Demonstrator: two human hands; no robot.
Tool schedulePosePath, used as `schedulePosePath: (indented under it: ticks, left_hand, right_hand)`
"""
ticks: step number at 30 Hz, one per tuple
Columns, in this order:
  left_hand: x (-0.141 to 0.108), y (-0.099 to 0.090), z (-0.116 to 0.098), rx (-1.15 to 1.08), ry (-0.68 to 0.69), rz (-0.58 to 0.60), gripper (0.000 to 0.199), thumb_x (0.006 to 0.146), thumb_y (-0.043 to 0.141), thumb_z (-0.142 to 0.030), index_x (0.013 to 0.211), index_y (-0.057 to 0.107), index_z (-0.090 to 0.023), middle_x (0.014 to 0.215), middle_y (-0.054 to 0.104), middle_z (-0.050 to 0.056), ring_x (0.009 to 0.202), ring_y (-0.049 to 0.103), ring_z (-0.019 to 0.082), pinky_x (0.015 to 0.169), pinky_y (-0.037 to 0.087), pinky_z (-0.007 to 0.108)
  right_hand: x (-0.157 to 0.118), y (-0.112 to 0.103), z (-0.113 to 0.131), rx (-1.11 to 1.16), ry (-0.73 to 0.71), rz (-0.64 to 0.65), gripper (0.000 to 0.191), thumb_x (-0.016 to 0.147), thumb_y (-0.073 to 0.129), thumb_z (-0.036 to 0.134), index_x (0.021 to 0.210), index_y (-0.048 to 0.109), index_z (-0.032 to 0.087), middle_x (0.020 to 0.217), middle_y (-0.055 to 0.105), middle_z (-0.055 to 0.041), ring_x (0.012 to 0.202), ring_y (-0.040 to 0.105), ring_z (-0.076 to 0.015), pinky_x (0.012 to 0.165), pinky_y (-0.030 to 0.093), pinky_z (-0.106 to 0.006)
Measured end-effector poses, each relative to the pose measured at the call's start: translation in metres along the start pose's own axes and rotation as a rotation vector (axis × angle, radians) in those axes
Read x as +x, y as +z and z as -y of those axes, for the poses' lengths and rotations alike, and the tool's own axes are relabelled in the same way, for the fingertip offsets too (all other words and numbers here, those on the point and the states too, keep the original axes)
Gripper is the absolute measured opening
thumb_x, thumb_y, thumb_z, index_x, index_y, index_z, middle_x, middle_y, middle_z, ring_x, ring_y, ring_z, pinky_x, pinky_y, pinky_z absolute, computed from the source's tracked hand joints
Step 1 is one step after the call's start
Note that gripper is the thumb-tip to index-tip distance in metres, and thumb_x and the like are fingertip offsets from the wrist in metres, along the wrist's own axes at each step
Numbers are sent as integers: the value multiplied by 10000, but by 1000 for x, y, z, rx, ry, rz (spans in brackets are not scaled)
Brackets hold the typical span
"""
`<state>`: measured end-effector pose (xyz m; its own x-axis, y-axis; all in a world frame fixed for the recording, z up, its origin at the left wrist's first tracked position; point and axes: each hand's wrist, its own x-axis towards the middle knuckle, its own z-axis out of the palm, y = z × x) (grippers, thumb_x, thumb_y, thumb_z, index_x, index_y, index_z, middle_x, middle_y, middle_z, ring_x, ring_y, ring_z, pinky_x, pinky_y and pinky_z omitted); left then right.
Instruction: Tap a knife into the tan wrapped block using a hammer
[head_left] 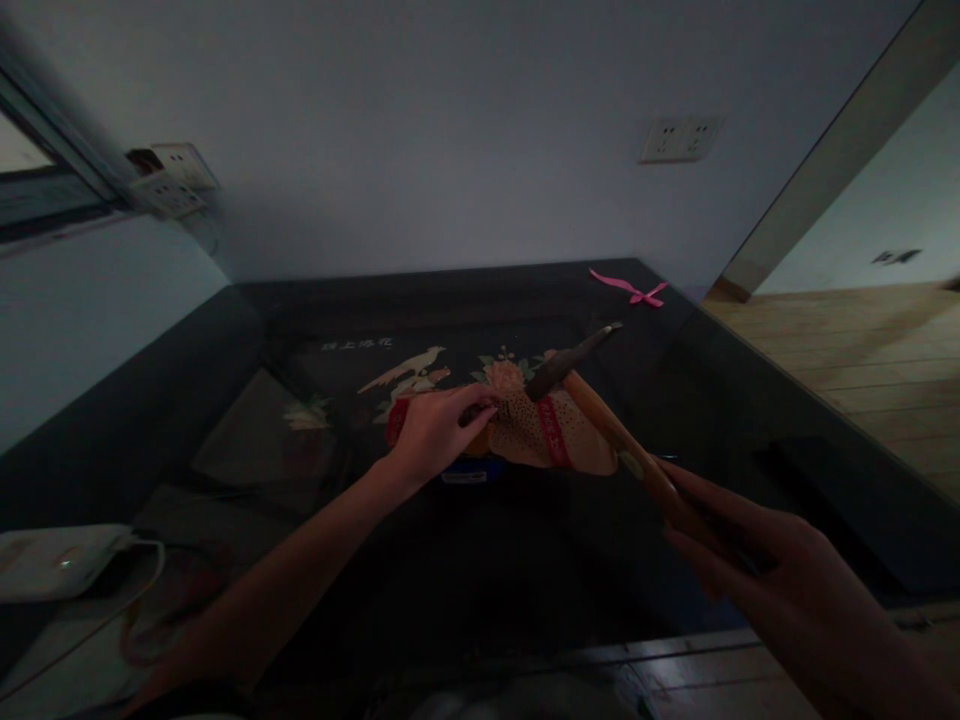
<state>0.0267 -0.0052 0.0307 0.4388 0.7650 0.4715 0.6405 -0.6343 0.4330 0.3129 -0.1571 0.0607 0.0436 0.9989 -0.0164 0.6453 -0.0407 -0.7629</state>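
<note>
My right hand point(757, 550) is closed round the wooden handle of a hammer point(611, 425), whose dark, narrow head reaches over a flat tan piece. This tan piece point(517, 430) is covered in dark dots and crossed by a red band with pale marks; it looks like an insole, though I cannot be sure. On its left part rests my left hand point(442, 425), thumb and fingertips pinched together close to the hammer head. What they hold, if anything, is hidden. Beneath the tan piece a blue object point(472, 470) shows in part.
The dark glossy tabletop point(495, 560) carries a bird-and-flower picture. A pink ribbon point(637, 292) lies at the back right, a white power strip point(60, 562) with a cable at the left. A dark flat object point(862, 510) is at the right. Wall sockets point(681, 140) are behind.
</note>
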Motion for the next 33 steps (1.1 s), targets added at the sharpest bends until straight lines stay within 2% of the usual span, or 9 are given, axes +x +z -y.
schedulePosePath:
  ticks: [6,11,15,19,21,24,26,33]
  left_hand:
    - [-1,-1,0,-11,39,-2,176,882,589,-200,1017,699,-227,975,754,16,827,708,162,752,538,266]
    - [-2,0,1,-15,68,-6,212,897,569,-197,1056,705,-231,979,753,33,847,706,172,732,543,267]
    - [-2,0,0,-31,75,8,209,897,570,-192,1049,709,-228,978,753,32,852,707,173,747,547,275]
    - [-1,-1,-2,-40,86,-1,193,895,572,-184,1022,716,-209,957,755,38,845,709,176,745,549,279]
    - [0,-1,-2,-39,87,-2,191,893,575,-180,1018,717,-204,951,755,41,844,709,177,748,549,281]
    - [0,-1,-1,-32,80,10,191,893,577,-185,1020,716,-215,951,754,37,844,707,175,752,549,280]
    - [-1,-1,0,-21,82,11,189,893,580,-189,1022,715,-220,949,753,34,841,705,175,747,545,278]
    - [-2,-6,4,21,153,-27,169,886,583,-164,987,715,-198,930,754,33,836,707,175,748,544,281]
  right_hand:
    - [0,-2,3,9,-9,4,508,842,617,410,1335,586,291,1052,758,-56,632,679,-188,485,563,-264]
    - [3,-2,3,-5,-46,2,512,834,625,407,1330,592,287,1130,741,-67,732,717,-228,548,591,-292]
    - [2,-2,1,-6,-20,13,523,851,608,426,1356,561,299,1115,746,-58,729,720,-222,531,586,-279]
    - [1,-1,2,14,-17,11,520,844,619,420,1346,574,288,1116,747,-60,856,721,-259,612,604,-307]
    - [2,-1,2,10,-6,1,517,840,623,423,1339,580,293,1112,747,-60,824,723,-252,573,598,-296]
    - [3,0,1,-4,1,9,519,845,610,430,1345,574,300,1042,763,-55,676,711,-218,483,571,-279]
    - [3,0,1,-6,-7,5,522,841,607,429,1345,576,294,1006,769,-53,634,699,-211,479,569,-283]
    - [1,1,0,30,15,-15,533,833,624,441,1336,588,269,1105,746,-65,660,684,-193,505,560,-257]
